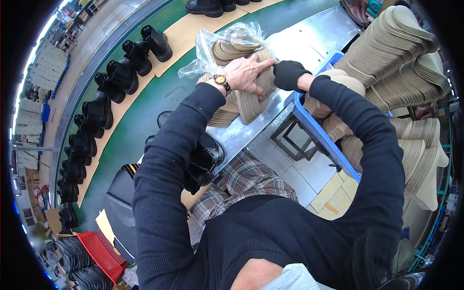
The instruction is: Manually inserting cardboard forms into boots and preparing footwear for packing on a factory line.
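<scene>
Appearing beside tan insoles on the metal table, the right hand is gloved, its fingers hidden; its grip cannot be told. The insoles are spanned by the wide-spread left hand, partly wrapped in 1 clear bag; 1 blue basket is heaped with more.

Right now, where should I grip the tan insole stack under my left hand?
Probably the near end of the tan insole stack, coming from your side, pinching across its narrow width: that end lies outside the clear plastic bag bunched on the far side.
</scene>
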Tool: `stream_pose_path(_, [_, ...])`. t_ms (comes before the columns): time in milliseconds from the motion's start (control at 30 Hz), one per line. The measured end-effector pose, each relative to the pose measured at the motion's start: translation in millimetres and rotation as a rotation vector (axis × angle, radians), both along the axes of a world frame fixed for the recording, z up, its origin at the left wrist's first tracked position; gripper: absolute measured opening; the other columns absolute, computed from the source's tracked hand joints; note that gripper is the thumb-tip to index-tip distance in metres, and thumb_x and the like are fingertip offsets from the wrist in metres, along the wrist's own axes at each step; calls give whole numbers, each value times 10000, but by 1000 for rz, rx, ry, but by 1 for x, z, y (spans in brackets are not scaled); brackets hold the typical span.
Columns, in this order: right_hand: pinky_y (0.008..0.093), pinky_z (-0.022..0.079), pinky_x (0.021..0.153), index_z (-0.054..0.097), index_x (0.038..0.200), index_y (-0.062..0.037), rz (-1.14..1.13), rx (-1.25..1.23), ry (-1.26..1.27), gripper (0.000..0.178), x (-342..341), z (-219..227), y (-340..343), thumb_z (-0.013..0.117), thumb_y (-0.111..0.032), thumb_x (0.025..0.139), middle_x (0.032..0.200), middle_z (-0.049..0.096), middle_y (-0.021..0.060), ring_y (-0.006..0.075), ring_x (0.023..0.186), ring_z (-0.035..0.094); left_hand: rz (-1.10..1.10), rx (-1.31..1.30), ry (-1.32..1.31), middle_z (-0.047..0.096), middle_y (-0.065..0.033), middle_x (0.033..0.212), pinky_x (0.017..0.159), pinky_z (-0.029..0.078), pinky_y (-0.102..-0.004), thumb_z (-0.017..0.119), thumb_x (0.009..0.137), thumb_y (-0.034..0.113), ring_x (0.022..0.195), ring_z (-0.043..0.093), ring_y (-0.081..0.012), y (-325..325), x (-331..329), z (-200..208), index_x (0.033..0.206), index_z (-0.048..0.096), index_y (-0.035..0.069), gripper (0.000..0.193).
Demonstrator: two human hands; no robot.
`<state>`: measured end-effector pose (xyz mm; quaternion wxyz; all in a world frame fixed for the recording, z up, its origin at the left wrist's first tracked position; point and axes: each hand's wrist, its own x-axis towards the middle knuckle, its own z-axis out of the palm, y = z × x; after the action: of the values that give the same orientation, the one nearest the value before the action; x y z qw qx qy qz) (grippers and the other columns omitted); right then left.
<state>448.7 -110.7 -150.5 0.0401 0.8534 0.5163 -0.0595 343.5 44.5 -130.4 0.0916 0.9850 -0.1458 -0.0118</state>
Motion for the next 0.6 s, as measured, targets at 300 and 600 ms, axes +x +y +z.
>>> stream_pose_path(300, [461, 525, 608, 711, 903, -103, 109, -424, -415, 233, 19, -40, 24, 563, -221, 766, 872, 690, 111, 296, 789, 676, -7, -7, -31, 519, -238, 1097, 739, 525, -419, 739, 643, 484, 860, 623, -392, 7, 8, -9, 1375, 345, 206, 876])
stream_pose_path(600, [390, 511, 778, 702, 852, -18, 90, -317, -107, 242, 65, -22, 17, 519, -163, 786, 884, 676, 202, 328, 837, 665, -69, 235, -132, 460, -208, 1134, 725, 521, -396, 769, 571, 577, 906, 611, -355, -6, -1, 5, 1362, 397, 218, 945])
